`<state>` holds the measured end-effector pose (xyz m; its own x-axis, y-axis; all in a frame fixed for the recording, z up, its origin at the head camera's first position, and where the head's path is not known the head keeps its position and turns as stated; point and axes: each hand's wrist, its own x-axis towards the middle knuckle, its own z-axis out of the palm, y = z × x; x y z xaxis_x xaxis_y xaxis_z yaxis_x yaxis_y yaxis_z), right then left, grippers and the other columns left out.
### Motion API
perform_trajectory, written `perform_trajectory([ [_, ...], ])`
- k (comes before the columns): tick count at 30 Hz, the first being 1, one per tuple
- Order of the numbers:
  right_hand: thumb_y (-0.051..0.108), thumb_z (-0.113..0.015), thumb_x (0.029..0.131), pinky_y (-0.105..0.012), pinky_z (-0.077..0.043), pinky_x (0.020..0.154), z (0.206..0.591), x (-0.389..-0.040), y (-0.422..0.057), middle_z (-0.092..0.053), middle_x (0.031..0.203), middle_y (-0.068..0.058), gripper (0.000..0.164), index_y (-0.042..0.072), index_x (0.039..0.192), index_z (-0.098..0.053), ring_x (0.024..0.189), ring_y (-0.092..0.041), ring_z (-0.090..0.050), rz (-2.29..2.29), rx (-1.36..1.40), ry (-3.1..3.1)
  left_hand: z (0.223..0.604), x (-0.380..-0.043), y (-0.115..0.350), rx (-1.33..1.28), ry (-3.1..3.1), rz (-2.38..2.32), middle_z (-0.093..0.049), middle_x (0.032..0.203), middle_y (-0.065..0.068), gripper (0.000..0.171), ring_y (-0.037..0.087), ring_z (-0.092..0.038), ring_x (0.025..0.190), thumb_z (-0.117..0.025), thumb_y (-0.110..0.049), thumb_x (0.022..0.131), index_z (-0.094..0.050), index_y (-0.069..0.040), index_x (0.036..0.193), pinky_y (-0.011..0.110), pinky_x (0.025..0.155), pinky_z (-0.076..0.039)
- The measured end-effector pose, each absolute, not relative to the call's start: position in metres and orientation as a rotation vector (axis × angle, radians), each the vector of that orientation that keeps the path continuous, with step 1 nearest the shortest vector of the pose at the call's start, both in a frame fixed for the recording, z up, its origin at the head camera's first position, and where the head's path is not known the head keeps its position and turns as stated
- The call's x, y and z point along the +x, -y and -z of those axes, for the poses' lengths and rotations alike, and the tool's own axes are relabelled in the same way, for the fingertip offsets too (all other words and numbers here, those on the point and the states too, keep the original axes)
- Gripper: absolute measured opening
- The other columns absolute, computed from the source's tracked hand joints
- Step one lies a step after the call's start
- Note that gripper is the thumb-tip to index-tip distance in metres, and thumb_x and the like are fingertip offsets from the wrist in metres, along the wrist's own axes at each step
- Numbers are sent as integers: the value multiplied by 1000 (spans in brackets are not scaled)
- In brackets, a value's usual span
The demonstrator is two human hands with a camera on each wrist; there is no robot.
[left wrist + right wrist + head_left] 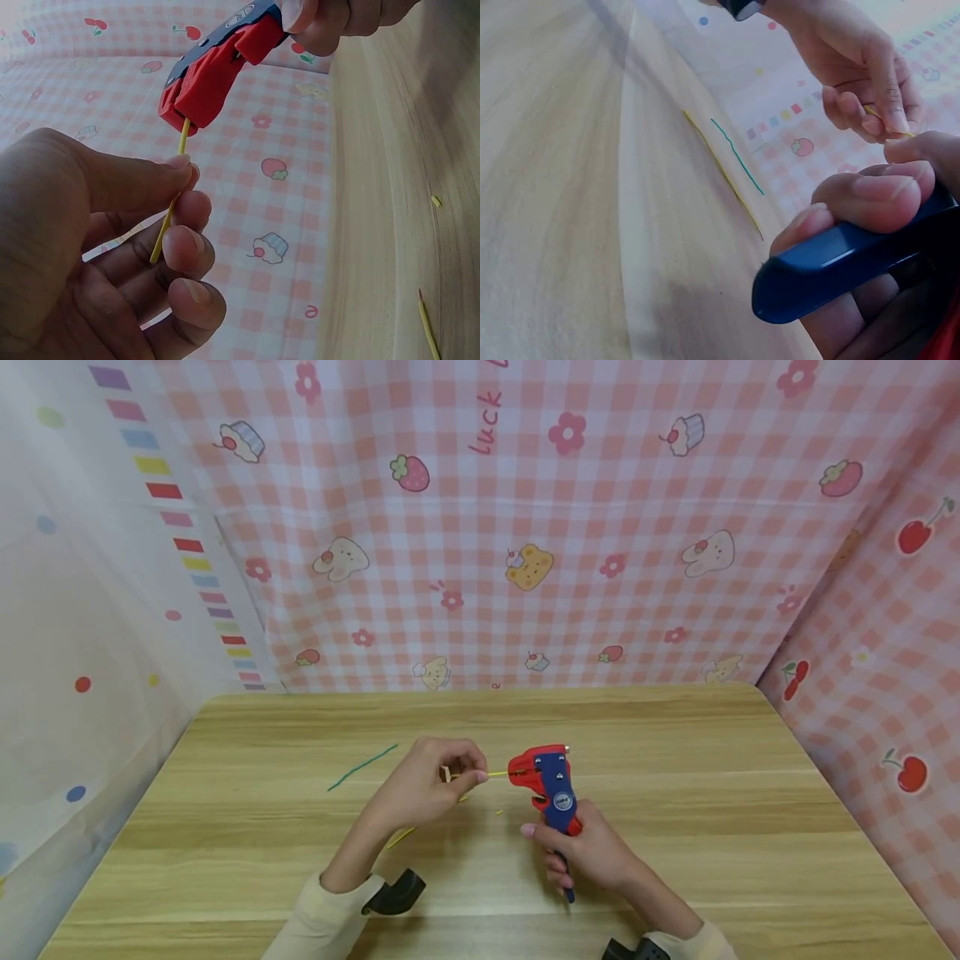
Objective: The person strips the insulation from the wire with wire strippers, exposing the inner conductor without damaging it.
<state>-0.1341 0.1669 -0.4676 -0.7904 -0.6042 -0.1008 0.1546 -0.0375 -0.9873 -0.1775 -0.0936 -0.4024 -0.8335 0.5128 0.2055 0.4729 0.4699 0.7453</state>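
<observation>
Wire stripper point(555, 787), red-and-blue, one: my right grip point(592, 847) wraps its handles. Yellow wire point(498, 773), one: end inside the stripper's nose; my left grip point(427, 787) pinches it, left of the stripper. Also left of the stripper, on the wooden surface point(675, 760), I count: green wire point(362, 767), loose yellow wire point(401, 837), yellow scrap point(498, 812).

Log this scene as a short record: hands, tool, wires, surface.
left hand: pinches a yellow wire
right hand: grips the tool
tool: red and blue, its red nose meeting the yellow wire
loose on table: green wire, second yellow wire, yellow scrap
surface: wood-grained
</observation>
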Motion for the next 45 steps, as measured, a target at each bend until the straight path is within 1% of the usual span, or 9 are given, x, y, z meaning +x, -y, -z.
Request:
perform_trajectory([
  [8,25,-65,102,-29,-48,51,469,-133,-164,-47,59,2,28,5,90,-48,47,-14,-49,1885,-405,-1695,401,-176,93,874,-2664,-1317,-65,75,-9,12,9,-56,68,-70,-12,97,-71,-20,88,22,57,-44],
  [14,20,-61,104,-31,-54,55,473,-134,-166,-52,62,2,24,7,86,-51,50,-14,-54,1882,-517,-1684,402,-177,93,889,-2658,-1326,-64,76,-8,13,9,-56,69,-69,-11,97,-70,-20,88,21,57,-44],
  [20,17,-58,105,-38,-57,55,475,-136,-169,-57,65,1,22,4,88,-53,53,-15,-58,1864,-630,-1711,402,-177,95,896,-2661,-1316,-64,76,-8,13,9,-56,68,-69,-11,97,-70,-20,88,22,56,-44],
  [22,16,-58,105,-38,-57,56,476,-136,-169,-58,66,1,20,4,88,-54,54,-14,-59,1867,-658,-1708,401,-177,95,897,-2663,-1308,-64,76,-9,14,9,-56,68,-69,-12,97,-70,-20,87,22,56,-44],
  [26,15,-58,105,-33,-55,55,476,-136,-169,-56,65,2,20,6,88,-53,53,-13,-56,1883,-639,-1677,401,-177,95,909,-2661,-1305,-63,75,-9,14,9,-55,68,-70,-12,97,-70,-21,86,21,55,-43],
  [30,20,-61,104,-28,-50,54,474,-134,-166,-51,62,3,24,8,86,-51,49,-13,-52,1887,-528,-1671,401,-177,95,908,-2650,-1306,-63,74,-9,14,9,-55,67,-70,-12,97,-70,-21,86,21,55,-43],
  [35,24,-64,102,-28,-48,52,472,-133,-163,-49,60,3,27,8,86,-50,47,-13,-49,1887,-438,-1683,400,-177,95,898,-2647,-1300,-62,74,-9,15,10,-55,68,-69,-12,97,-70,-21,86,21,56,-43],
  [39,22,-63,102,-27,-48,50,471,-132,-162,-47,60,3,26,8,86,-49,46,-13,-49,1895,-433,-1672,401,-177,95,899,-2649,-1297,-62,74,-8,15,10,-55,68,-69,-11,97,-69,-21,86,21,55,-43],
  [45,22,-63,102,-27,-48,48,470,-130,-160,-43,59,3,28,9,83,-47,45,-12,-46,1903,-412,-1654,400,-177,95,902,-2636,-1308,-65,75,-2,15,10,-56,68,-69,-10,97,-69,-19,86,21,55,-42],
])
